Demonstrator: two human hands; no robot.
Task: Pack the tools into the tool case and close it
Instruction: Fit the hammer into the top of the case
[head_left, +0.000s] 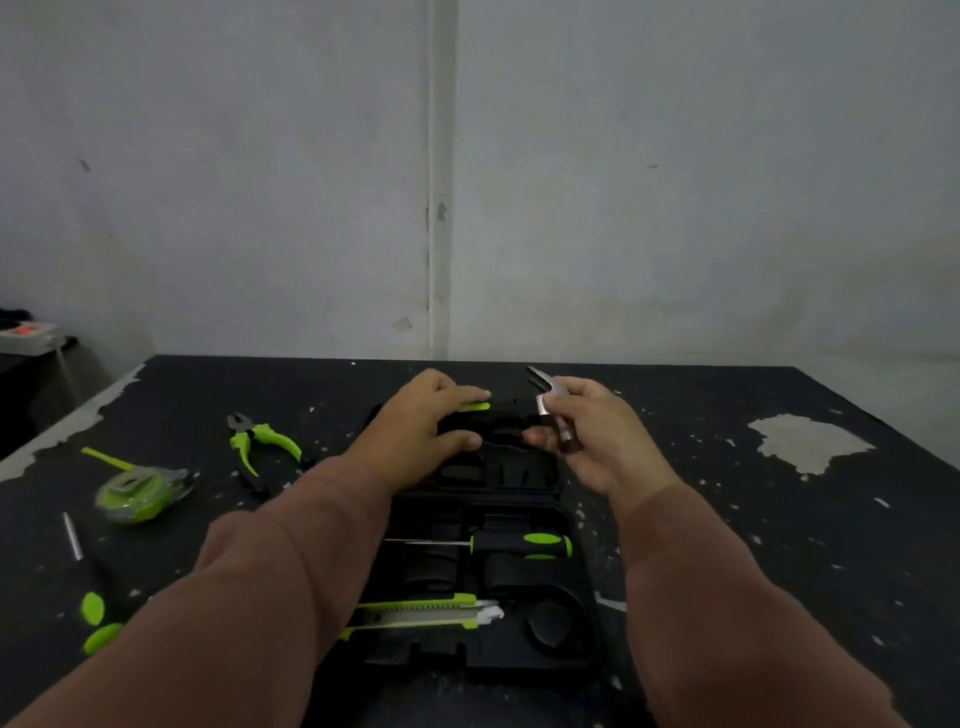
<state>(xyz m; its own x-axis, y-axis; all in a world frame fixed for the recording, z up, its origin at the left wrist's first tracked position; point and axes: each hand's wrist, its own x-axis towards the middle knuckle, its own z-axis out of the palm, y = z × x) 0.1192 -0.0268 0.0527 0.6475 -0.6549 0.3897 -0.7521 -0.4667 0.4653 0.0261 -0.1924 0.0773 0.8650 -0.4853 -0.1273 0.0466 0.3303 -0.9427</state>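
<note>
Just above the far half of the open black plastic tool case (545, 629) on the dark desk (779, 545), the left hand (421, 423) grips the black-and-green handle of a steel claw hammer (544, 405); the right hand (597, 441) pinches its head.

The left hand (415, 431) swallows most of the handle of the steel-headed claw hammer (544, 408) over the far half of the open black plastic tool case (582, 525). A brown sleeve (291, 561) covers the case's left side. Left of the case, the round green tape measure (137, 493) is pure blur.
</note>
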